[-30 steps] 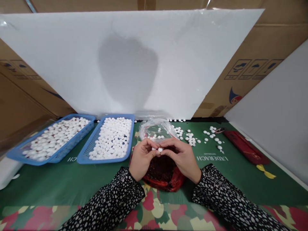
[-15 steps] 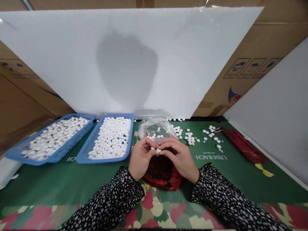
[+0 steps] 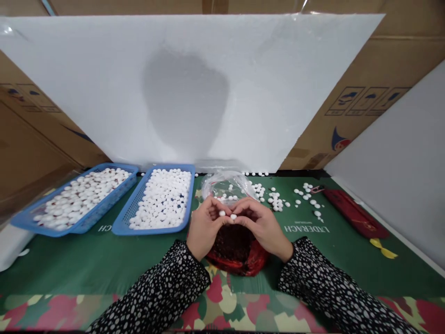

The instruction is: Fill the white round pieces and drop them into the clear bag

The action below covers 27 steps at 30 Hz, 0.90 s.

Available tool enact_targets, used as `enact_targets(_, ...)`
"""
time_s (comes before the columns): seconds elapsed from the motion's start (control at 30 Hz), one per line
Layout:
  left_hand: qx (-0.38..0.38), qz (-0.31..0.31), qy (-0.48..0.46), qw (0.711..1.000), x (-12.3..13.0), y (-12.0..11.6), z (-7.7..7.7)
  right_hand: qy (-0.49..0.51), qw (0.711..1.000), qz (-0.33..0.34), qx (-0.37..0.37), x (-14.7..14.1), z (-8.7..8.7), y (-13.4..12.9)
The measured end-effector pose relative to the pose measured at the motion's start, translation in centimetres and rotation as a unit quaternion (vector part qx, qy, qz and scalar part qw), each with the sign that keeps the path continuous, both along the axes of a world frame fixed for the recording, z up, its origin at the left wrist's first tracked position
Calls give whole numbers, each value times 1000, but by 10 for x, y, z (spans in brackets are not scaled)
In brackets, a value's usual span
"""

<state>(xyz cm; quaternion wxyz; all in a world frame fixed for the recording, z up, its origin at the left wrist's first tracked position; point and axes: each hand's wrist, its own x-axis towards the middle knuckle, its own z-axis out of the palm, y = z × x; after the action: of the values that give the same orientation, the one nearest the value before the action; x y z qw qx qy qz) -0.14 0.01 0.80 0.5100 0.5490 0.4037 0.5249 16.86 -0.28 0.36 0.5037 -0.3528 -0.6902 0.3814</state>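
Note:
My left hand [image 3: 203, 227] is closed in a pinch, with a small white ball [image 3: 222, 213] at its fingertips. Almost touching it, my right hand [image 3: 266, 227] pinches another white ball [image 3: 233, 216] between thumb and fingers. Both hands hover over a red plastic bag [image 3: 255, 265], open at the top, with a dark crumbly mass [image 3: 231, 243] inside. Just behind the fingers lies a clear plastic bag [image 3: 219, 181] with several white balls in it. Whether the two pinched pieces are separate or halves of one, I cannot tell.
Two blue baskets stand at the left: the nearer basket [image 3: 191, 199] holds white balls, the farther basket [image 3: 21, 221] white pieces with dark red showing. Loose white balls [image 3: 276, 202] lie right of centre. A dark red pouch [image 3: 354, 211] rests at the right before a white board [image 3: 257, 93].
My fingertips have turned slightly, so both white pieces show more fully. My right hand has shifted a little to the right. The view has also moved slightly.

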Motion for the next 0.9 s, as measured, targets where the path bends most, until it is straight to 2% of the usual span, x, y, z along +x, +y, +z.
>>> enact_targets(0.07,-24,3,10,1000,-1,3,0,-45,997,-46,43,2,4,7)
enact_targets(0.17,-23,11,30,999,-3,6,-2,-118,977,-130,124,4,10,26)
enact_targets(0.3,-24,5,19,1000,-2,8,-8,-211,950,-151,173,6,15,41)
enact_targets(0.4,-37,14,-21,999,-2,9,-11,-277,945,-98,144,6,14,26)
enact_targets(0.43,-38,20,-32,999,-2,9,-11,-311,941,-45,128,6,12,19)
enact_targets(0.5,-39,28,-44,998,-3,10,-12,-391,912,45,116,3,3,6)
enact_targets(0.57,-41,27,-48,998,-3,10,-12,-450,881,70,129,-2,-7,-1)
enact_targets(0.63,-43,22,-58,997,-3,10,-12,-471,868,59,146,-7,-17,-3)
enact_targets(0.77,-50,19,-96,994,-3,10,-11,-449,883,62,122,-8,-22,2)
enact_targets(0.9,-90,9,-145,985,-1,9,-7,-374,923,68,63,0,-10,4)
